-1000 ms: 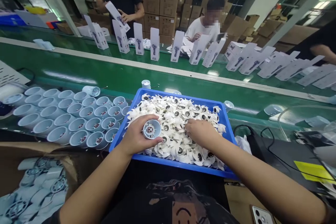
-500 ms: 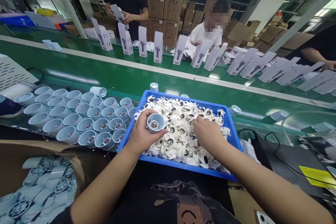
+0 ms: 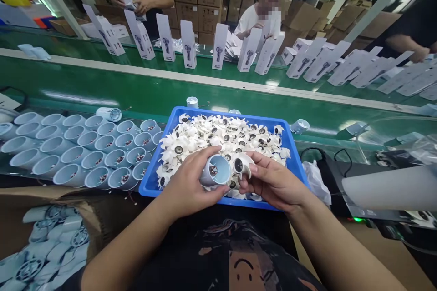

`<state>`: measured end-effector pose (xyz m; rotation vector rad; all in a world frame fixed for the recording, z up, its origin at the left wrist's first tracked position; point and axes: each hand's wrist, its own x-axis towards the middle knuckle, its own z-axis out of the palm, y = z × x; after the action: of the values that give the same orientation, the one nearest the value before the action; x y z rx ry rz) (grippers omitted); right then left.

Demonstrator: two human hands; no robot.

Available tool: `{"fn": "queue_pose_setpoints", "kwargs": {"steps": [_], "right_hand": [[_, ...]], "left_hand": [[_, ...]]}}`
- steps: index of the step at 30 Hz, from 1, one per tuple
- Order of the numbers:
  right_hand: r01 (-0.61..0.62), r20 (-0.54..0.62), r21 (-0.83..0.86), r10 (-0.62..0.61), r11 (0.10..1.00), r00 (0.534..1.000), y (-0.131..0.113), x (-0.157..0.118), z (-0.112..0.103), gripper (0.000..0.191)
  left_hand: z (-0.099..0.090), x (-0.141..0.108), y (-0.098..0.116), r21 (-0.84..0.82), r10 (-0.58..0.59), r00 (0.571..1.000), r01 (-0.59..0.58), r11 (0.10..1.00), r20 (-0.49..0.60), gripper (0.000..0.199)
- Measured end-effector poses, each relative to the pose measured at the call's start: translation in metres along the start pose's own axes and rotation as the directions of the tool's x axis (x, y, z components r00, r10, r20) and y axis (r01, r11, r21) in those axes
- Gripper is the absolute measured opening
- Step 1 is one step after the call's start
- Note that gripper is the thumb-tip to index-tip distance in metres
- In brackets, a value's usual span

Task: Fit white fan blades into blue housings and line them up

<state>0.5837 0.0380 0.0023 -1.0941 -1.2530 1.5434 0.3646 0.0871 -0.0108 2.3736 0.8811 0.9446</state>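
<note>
The left hand (image 3: 196, 184) was clamped around a blue cup (image 3: 217, 170). The right hand (image 3: 264, 179) pinched a white fan blade (image 3: 242, 164) beside it.

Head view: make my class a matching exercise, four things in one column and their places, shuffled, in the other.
1. Held blue cup
2. Heaped white bladed wheels
3. Jumbled blue cups
4. Printed white boxes

A. Cardboard box, lower left
B. Beyond the pale strip
C. Left hand
D. Blue tray

Pairs: 1-C, 2-D, 3-A, 4-B
</note>
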Motion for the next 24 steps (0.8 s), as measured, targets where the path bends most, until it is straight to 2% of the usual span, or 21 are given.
{"fn": "queue_pose_setpoints", "kwargs": {"steps": [2, 4, 6, 10, 15, 17, 20, 22, 24], "right_hand": [[0.066, -0.018, -0.075, -0.067, 0.995, 0.998, -0.002, -0.002, 0.002, 0.048], [0.153, -0.055, -0.232, -0.17, 0.961, 0.984, -0.008, -0.006, 0.006, 0.03], [0.237, -0.071, -0.422, -0.292, 0.875, 0.954, -0.015, -0.009, 0.012, 0.016], [0.333, -0.013, -0.66, -0.453, 0.674, 0.891, -0.023, -0.002, 0.024, 0.019], [0.367, 0.05, -0.738, -0.496, 0.567, 0.867, -0.02, 0.01, 0.026, 0.021], [0.37, 0.065, -0.746, -0.492, 0.554, 0.868, -0.02, 0.006, 0.022, 0.022], [0.402, 0.125, -0.714, -0.46, 0.573, 0.879, -0.023, -0.005, 0.018, 0.009], [0.431, 0.18, -0.718, -0.452, 0.546, 0.874, -0.023, -0.01, 0.02, 0.017], [0.447, 0.231, -0.777, -0.46, 0.443, 0.857, -0.021, -0.011, 0.022, 0.034]], "left_hand": [[0.001, 0.002, 0.003, 0.037, 0.027, 1.0, -0.028, 0.999, 0.008, 0.062], [0.003, 0.005, 0.007, 0.062, 0.082, 0.997, -0.082, 0.995, 0.005, 0.054], [0.004, 0.006, 0.011, 0.092, 0.153, 0.988, -0.15, 0.984, -0.018, 0.045], [0.01, 0.006, 0.02, 0.181, 0.247, 0.962, -0.223, 0.958, -0.12, 0.036], [0.012, 0.002, 0.018, 0.2, 0.203, 0.951, -0.157, 0.967, -0.235, 0.04], [0.009, 0.001, 0.013, 0.175, 0.16, 0.959, -0.12, 0.977, -0.233, 0.041], [0.003, 0.001, 0.005, 0.125, 0.081, 0.975, -0.056, 0.991, -0.208, 0.044], [0.001, 0.0, 0.002, 0.106, 0.08, 0.975, -0.059, 0.993, -0.206, 0.05], [0.0, -0.001, 0.001, 0.093, 0.121, 0.974, -0.105, 0.99, -0.191, 0.056]]}}
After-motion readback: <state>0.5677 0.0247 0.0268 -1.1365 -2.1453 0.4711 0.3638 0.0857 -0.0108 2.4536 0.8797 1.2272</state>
